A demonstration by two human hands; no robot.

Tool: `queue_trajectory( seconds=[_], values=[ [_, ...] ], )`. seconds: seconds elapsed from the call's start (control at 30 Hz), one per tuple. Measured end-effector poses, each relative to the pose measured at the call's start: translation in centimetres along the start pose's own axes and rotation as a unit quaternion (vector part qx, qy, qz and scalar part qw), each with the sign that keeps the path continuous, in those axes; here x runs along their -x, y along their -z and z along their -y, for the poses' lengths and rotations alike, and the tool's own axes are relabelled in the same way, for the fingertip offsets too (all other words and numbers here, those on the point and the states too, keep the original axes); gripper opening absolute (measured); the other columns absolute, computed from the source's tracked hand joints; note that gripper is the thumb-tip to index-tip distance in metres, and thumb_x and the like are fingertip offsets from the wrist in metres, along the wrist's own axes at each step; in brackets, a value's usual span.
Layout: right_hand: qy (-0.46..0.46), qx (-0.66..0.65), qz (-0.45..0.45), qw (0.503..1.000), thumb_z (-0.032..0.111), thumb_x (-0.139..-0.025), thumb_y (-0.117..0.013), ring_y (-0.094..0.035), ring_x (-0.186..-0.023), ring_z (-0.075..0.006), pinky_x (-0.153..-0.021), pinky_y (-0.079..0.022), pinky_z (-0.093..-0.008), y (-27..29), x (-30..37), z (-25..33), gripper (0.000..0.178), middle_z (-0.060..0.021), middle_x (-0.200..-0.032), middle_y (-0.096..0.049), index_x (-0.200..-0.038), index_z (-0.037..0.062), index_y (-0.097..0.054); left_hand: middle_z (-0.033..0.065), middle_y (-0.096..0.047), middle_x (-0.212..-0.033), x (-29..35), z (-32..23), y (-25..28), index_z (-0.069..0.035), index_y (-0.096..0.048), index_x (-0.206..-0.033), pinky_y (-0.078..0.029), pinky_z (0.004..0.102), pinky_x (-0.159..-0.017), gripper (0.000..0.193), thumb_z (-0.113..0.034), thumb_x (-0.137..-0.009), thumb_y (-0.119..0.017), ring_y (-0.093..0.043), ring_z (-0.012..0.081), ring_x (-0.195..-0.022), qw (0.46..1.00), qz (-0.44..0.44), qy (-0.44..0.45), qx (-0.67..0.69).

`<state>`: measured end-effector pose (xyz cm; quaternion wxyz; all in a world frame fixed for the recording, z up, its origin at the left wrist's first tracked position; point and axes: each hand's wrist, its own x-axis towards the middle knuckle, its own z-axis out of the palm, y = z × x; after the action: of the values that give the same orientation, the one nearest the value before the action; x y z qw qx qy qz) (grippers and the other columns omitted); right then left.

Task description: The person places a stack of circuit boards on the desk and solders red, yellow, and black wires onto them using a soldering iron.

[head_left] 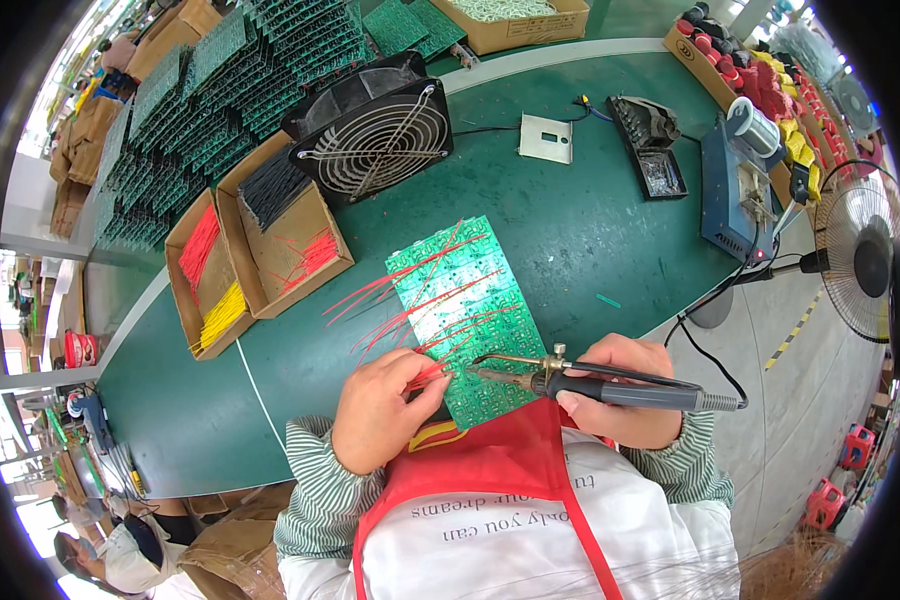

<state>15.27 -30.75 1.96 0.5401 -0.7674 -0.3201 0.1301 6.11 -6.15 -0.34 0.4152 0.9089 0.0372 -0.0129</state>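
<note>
A green circuit board panel lies on the table in front of me, with several thin red wires fanning off its left side. My left hand is closed at the panel's lower left edge, pinching red wires between thumb and fingers. In my right hand is a soldering iron with a dark handle and a thin curved feed tube along it. Its tip points left over the lower part of the panel, near my left fingertips. Whether the tip touches the board cannot be made out.
Cardboard trays of red, yellow and black wires stand left of the panel. Behind them are a black fan and stacked boards. At right sit a blue soldering station with a solder spool, a black tray and a floor fan.
</note>
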Motion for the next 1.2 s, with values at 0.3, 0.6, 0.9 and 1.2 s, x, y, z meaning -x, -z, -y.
queue_trajectory(
  seconds=[0.3, 0.6, 0.9, 1.2],
  values=[
    [-0.017, -0.002, -0.023, 1.0, 0.013, -0.073, -0.074, -0.06, -0.051, -0.0118, -0.05, -0.046, -0.0241, 1.0, 1.0, -0.2, 0.019, -0.0034, -0.063, -0.063, -0.08, 0.0046, -0.058, 0.0105, -0.06, -0.08, 1.0, -1.6, 4.5, -0.005, -0.064, -0.085, -0.048, 0.0367, -0.06, 0.008, -0.007, -0.078, -0.068, -0.06, 0.0279, -0.069, 0.957, -0.217, 0.007, -0.191],
    [-0.042, 0.004, -0.021, 0.999, 0.015, -0.074, -0.074, -0.059, -0.051, -0.011, -0.049, -0.045, -0.0237, 1.5, 1.5, -0.4, 0.021, -0.0038, -0.063, -0.063, -0.081, 0.0045, -0.057, 0.0087, -0.058, -0.075, -0.9, -1.5, -1.5, -0.002, -0.063, -0.081, -0.043, 0.0309, -0.052, 0.011, -0.009, -0.077, -0.07, -0.055, 0.0209, -0.059, 0.999, -0.022, -0.031, -0.028],
    [-0.025, -0.008, -0.019, 0.999, 0.013, -0.073, -0.074, -0.059, -0.051, -0.011, -0.048, -0.045, -0.0244, 1.0, 1.0, -1.0, 0.02, -0.0034, -0.063, -0.062, -0.081, 0.0051, -0.057, 0.0079, -0.056, -0.073, -1.2, -1.5, -1.7, -0.002, -0.062, -0.079, -0.042, 0.0324, -0.052, 0.012, -0.01, -0.076, -0.07, -0.053, 0.0214, -0.057, 0.999, -0.015, -0.035, -0.029],
    [-0.059, -0.023, -0.023, 0.998, 0.013, -0.073, -0.074, -0.058, -0.05, -0.0102, -0.048, -0.044, -0.0237, 1.8, 1.0, -0.5, 0.02, -0.0033, -0.062, -0.062, -0.08, 0.0048, -0.057, 0.0076, -0.056, -0.073, -1.5, -1.5, -1.5, -0.002, -0.062, -0.078, -0.041, 0.0322, -0.052, 0.01, -0.008, -0.076, -0.07, -0.052, 0.0215, -0.057, 0.999, -0.007, -0.038, -0.031]
  ],
)
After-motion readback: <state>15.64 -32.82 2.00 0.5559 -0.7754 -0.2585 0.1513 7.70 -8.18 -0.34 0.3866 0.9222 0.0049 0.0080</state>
